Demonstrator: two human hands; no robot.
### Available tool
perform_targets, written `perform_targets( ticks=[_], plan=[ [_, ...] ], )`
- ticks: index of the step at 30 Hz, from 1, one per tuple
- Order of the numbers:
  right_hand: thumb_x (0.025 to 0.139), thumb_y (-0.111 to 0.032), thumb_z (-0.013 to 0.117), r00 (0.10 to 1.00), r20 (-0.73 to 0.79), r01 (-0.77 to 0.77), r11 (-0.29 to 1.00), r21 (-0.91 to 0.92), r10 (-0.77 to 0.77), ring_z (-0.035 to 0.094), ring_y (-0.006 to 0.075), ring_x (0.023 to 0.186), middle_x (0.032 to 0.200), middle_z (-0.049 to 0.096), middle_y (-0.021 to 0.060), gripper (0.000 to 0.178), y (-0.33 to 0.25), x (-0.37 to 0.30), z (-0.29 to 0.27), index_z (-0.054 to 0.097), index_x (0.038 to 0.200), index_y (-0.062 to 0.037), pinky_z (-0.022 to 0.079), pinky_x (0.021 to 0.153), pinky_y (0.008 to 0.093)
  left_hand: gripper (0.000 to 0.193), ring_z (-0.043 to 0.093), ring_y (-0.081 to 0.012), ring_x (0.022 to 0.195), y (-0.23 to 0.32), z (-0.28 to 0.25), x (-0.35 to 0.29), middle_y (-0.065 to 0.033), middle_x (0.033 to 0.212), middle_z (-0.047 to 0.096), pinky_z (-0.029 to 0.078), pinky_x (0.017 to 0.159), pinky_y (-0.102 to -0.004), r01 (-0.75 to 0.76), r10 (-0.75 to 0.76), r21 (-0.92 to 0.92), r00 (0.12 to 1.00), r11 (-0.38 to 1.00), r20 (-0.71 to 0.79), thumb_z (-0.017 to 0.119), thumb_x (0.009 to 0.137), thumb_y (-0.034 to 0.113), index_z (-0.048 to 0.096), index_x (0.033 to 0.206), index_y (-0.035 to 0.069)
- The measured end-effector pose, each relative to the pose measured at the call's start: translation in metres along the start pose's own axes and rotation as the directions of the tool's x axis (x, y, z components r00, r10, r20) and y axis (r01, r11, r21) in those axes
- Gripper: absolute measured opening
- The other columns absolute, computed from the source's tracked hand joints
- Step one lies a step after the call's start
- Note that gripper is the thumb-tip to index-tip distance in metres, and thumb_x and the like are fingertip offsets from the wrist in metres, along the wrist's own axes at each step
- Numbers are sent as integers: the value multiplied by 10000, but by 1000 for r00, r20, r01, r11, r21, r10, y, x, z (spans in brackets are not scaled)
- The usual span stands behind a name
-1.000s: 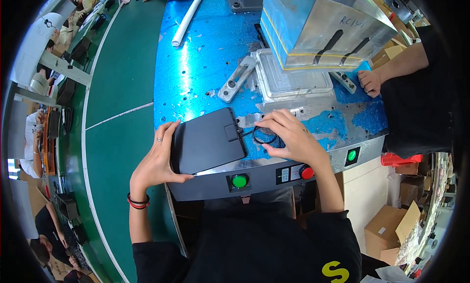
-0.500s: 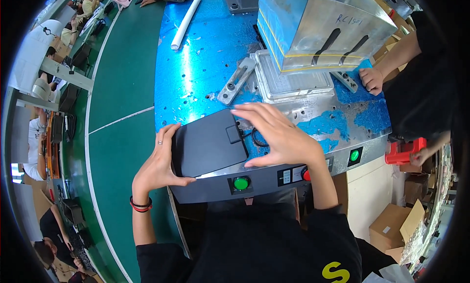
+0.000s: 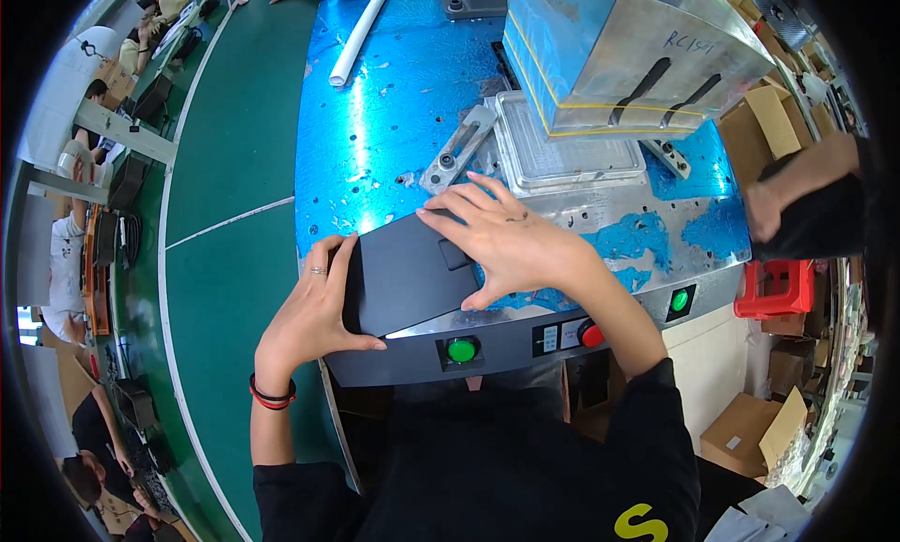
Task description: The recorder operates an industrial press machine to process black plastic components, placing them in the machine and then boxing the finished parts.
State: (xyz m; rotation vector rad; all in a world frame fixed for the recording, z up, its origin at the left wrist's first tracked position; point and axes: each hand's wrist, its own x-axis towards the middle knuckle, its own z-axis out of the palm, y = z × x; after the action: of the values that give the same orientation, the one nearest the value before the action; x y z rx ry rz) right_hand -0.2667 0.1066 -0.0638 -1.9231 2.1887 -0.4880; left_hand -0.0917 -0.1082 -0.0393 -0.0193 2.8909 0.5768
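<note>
A flat dark grey case [image 3: 403, 278] lies slightly aslant at the front edge of a machine bed. A small rectangular outline shows near its right side. My left hand [image 3: 314, 308] grips its left end, fingertips at the far left corner and thumb along the near edge. Over the right end is my right hand [image 3: 516, 247], its fingertips on the far edge and its thumb at the near right corner. Beyond the right hand, a clear moulded tray-like block [image 3: 572, 162] sits under a large metal press head [image 3: 637, 73].
Metal clamps [image 3: 459, 148] are bolted beside the block. A white roll [image 3: 361, 36] lies on the blue-filmed bed [image 3: 328, 139]. Green buttons [image 3: 461, 351] and a red button [image 3: 591, 334] line the front panel. At right are a co-worker's arm [image 3: 816, 172] and a red stool [image 3: 776, 289].
My right hand has closed in from the case's right side onto its right end, covering the cable seen there before. The co-worker's hand at right has moved off the machine bed.
</note>
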Motion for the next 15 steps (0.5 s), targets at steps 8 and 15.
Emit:
perform_targets(
  ticks=[8, 15],
  plan=[
    [511, -472, 815, 998, 57, -20, 986, -166, 30, 379, 321, 1269, 1242, 477, 154, 1037, -11, 8, -5, 435, 1351, 4, 174, 1111, 527, 1247, 426, -397, 1203, 4, -8, 3, -229, 1322, 346, 416, 1014, -427, 13, -16, 64, 999, 998, 46, 906, 451, 395, 250, 1417, -41],
    [503, -481, 826, 995, 99, 24, 980, -195, -4, 379, 326, 1269, 1230, 479, 179, 1049, -11, 16, -8, 440, 1329, 39, 172, 1109, 548, 1203, 420, -396, 1198, 11, -3, -1, -241, 1302, 361, 390, 1033, -423, 30, -30, 98, 1000, 995, -6, 902, 466, 328, 256, 1391, -89]
  ],
)
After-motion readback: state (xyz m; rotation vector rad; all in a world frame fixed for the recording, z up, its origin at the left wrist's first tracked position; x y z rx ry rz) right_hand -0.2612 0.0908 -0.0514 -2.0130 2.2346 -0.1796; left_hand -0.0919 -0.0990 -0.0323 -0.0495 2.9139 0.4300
